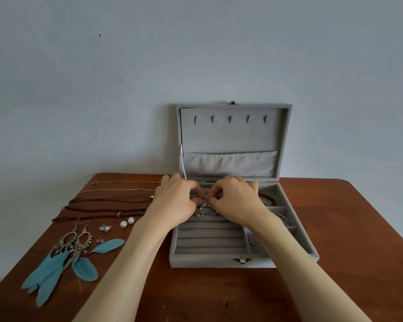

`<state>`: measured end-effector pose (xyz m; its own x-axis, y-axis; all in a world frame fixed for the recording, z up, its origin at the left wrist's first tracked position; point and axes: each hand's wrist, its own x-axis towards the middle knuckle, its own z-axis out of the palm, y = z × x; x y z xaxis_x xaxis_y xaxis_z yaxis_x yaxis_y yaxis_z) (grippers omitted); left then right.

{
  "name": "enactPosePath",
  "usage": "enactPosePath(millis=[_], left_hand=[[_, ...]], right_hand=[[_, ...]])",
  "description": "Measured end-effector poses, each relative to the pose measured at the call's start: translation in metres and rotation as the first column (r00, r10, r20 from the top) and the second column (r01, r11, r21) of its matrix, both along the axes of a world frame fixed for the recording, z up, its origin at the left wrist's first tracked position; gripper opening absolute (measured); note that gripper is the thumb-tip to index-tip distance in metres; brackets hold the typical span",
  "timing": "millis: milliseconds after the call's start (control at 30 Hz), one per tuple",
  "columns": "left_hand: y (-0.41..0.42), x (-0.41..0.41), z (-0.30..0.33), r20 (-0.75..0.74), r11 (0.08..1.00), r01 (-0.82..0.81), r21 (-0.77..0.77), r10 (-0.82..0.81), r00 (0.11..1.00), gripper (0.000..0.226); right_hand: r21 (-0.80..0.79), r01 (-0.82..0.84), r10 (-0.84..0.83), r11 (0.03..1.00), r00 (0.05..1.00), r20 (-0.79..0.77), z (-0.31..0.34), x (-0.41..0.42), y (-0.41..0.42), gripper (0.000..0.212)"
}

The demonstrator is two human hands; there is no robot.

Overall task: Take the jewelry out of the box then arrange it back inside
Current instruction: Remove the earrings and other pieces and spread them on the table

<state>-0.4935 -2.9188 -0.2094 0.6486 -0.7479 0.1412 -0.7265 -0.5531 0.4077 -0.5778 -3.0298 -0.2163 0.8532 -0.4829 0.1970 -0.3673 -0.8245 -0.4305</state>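
A grey velvet jewelry box (221,262) stands open on the wooden table, lid upright. My left hand (176,201) and my right hand (236,199) meet over the ring rolls at the back of the box, fingertips pinched on a pair of silver heart drop earrings (199,213) that hang down onto the rolls. A red bead bracelet (266,198) lies in the back right compartment, and small silver pieces (253,240) in the compartments nearer me. To the left of the box lie blue feather earrings (63,259), two pearl studs (127,222) and brown cord necklaces (102,205).
Thin chain necklaces (126,185) stretch along the table's far left. A small crystal piece (105,228) and a tiny stud (99,239) lie near the pearls. The wall stands right behind the box lid (233,133). The table edge (382,196) runs to the right.
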Motion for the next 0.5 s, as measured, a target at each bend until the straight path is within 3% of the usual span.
enactPosePath(millis=[333,500], left_hand=[[-0.003,0.0,-0.003,0.012,1.0,-0.015,0.003,0.015,1.0,0.014],[-0.006,-0.004,-0.008,0.036,0.999,-0.046,-0.024,0.047,0.998,0.011]], right_hand=[[-0.032,-0.028,0.028,0.999,1.0,-0.002,0.001,-0.001,-0.004,0.012],[0.033,-0.01,0.011,0.999,1.0,-0.018,0.005,-0.005,-0.012,0.01]])
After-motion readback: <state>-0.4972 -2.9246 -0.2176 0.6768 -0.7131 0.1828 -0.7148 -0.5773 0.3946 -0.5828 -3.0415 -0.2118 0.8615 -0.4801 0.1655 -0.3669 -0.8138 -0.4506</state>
